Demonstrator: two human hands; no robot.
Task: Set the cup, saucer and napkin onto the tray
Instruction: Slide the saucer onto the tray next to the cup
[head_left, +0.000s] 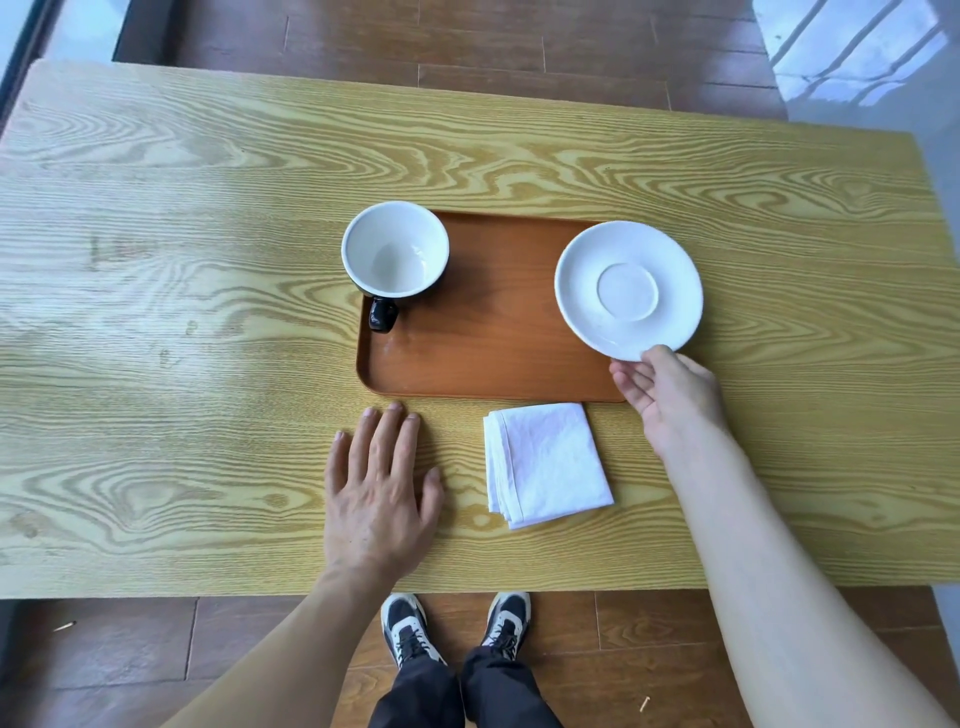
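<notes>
A brown rectangular tray (488, 358) lies in the middle of the wooden table. A cup (395, 254), white inside and black outside, stands in the tray's far left corner with its handle toward me. My right hand (670, 400) pinches the near rim of a white saucer (628, 288), which is tilted and lifted over the tray's right edge. A folded white napkin (545, 462) rests on the table just in front of the tray. My left hand (379, 488) lies flat on the table, fingers spread, left of the napkin and holding nothing.
The light wooden table (182, 312) reaches well beyond the tray on both sides. Its near edge runs just above my shoes (452, 623). Dark wooden floor lies beyond the far edge.
</notes>
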